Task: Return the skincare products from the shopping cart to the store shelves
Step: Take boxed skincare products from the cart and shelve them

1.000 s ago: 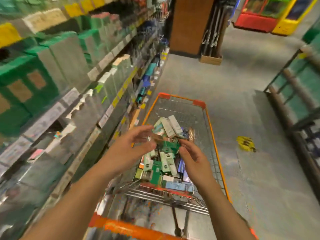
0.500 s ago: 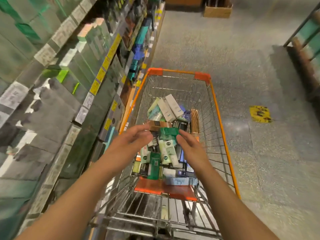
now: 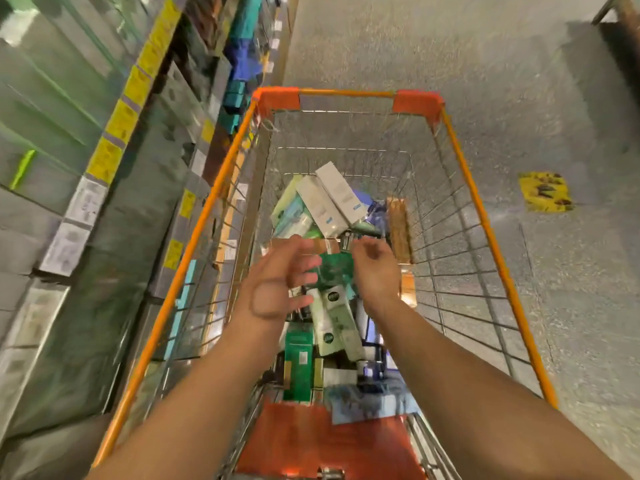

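While both arms reach over the shopping cart [image 3: 464, 188], the left hand [image 3: 277, 282] hovers with fingers loosely spread, holding nothing. Beside it, the right hand [image 3: 375, 268] has fingers curled downward just above a dark green box [image 3: 334, 268]; whether they touch it is unclear. Skincare boxes [image 3: 329, 202] lie heaped inside the basket.

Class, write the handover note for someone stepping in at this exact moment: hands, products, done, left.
Left hand: open, empty, above the pile.
Right hand: fingers loosely curled, holding nothing, above the pile.
A dark green box lies between them, ungripped.
The skincare boxes are heaped in the shopping cart; store shelves stand on the left.
Done: nothing that shows here.
Left: pick a box, shelve it, repeat until the cart is empty.
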### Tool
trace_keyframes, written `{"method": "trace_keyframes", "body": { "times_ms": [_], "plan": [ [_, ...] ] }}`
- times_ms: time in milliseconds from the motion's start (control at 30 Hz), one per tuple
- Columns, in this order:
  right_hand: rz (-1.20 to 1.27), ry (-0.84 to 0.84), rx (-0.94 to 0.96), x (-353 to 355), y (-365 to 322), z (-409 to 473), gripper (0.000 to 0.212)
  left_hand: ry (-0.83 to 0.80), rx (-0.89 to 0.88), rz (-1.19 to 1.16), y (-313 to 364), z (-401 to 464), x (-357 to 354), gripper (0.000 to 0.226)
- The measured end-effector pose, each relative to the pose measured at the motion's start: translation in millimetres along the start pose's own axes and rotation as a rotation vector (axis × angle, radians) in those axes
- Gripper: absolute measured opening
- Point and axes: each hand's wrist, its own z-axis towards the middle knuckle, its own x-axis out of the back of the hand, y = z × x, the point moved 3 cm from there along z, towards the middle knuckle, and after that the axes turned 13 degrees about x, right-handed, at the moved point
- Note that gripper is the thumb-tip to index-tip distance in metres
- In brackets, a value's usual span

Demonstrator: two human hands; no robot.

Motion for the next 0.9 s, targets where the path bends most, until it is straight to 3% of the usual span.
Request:
{"method": "trace_keyframes", "body": {
  "times_ms": [67, 333, 467, 600, 900],
  "plan": [
    [-0.022, 0.038, 0.027, -8, 13, 28, 0.024, 0.024, 0.019, -0.035, -9, 19, -2, 0.029],
    [-0.092, 0.162, 0.057, -32, 39, 114, 0.048, 0.116, 0.065, -0.169, -33, 55, -3, 0.034],
    [-0.171, 0.077, 0.042, -48, 48, 132, 0.054, 0.115, 0.07, -0.168, -35, 59, -1, 0.036],
    [-0.207, 0.015, 0.0, -63, 61, 144, 0.023, 0.109, 0.098, -0.159, -37, 67, 1, 0.038],
    [-0.125, 0.002, -0.016, -70, 65, 133, 0.038, 0.129, 0.156, -0.118, -47, 72, 6, 0.04]
  ]
}}
